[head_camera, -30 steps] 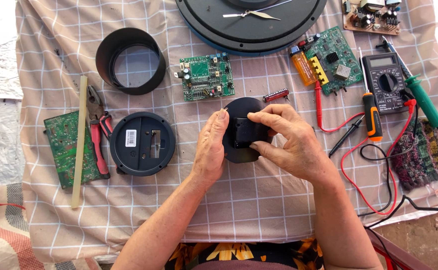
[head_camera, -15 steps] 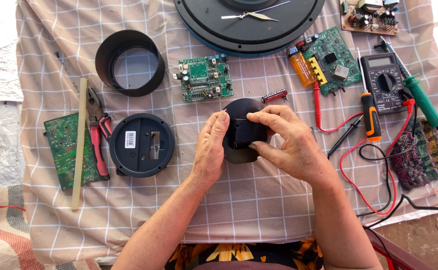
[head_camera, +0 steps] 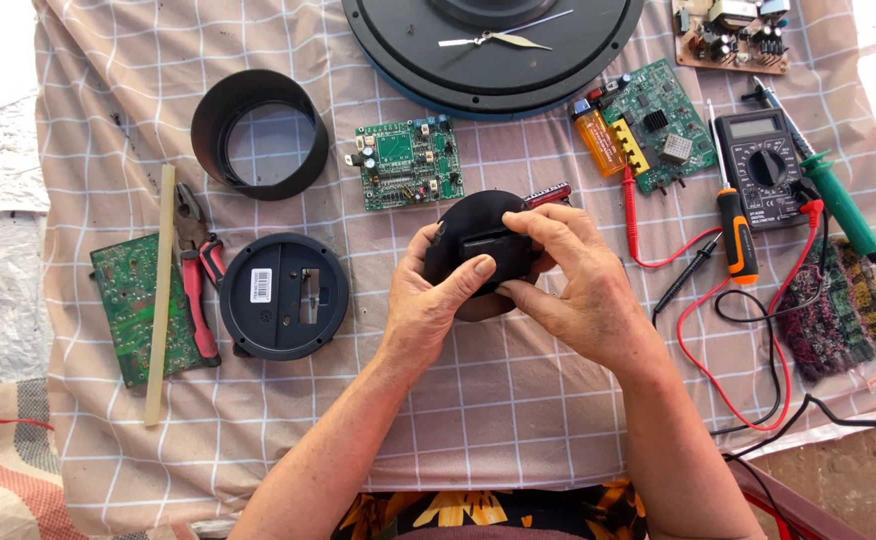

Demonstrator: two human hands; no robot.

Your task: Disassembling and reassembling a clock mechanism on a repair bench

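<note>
a round black plastic housing [head_camera: 480, 235] is held above the middle of the desk [head_camera: 518, 420], which is covered by a beige checked cloth [head_camera: 288, 440]. the left hand [head_camera: 436, 300] is closed on the housing from the left, its thumb laid across the near face. the right hand [head_camera: 570, 285] is closed on it from the right, with the fingers [head_camera: 548, 222] curled over the far edge. both sets of fingers are seen holding the housing; none are spread wide.

just beyond the housing, a small red tool [head_camera: 548, 193] is partly hidden by it. to the left, a round black base with a white label [head_camera: 284, 296] is lying flat, and red-handled pliers [head_camera: 196, 275] and a pale stick [head_camera: 160, 290] are laid beside it, the stick crossing a green circuit board [head_camera: 128, 305]. further off, a black ring [head_camera: 258, 133] and a second green circuit board [head_camera: 408, 163] are noted. at the far edge, a large round dark disc [head_camera: 493, 50] is cut off by the frame.

on the right, an orange lighter [head_camera: 599, 142] is touching a third green board [head_camera: 658, 125]. a black multimeter [head_camera: 763, 170], its red and black leads [head_camera: 718, 350], an orange-handled screwdriver [head_camera: 733, 225] and a green-handled tool [head_camera: 838, 205] are recorded near the right edge.
</note>
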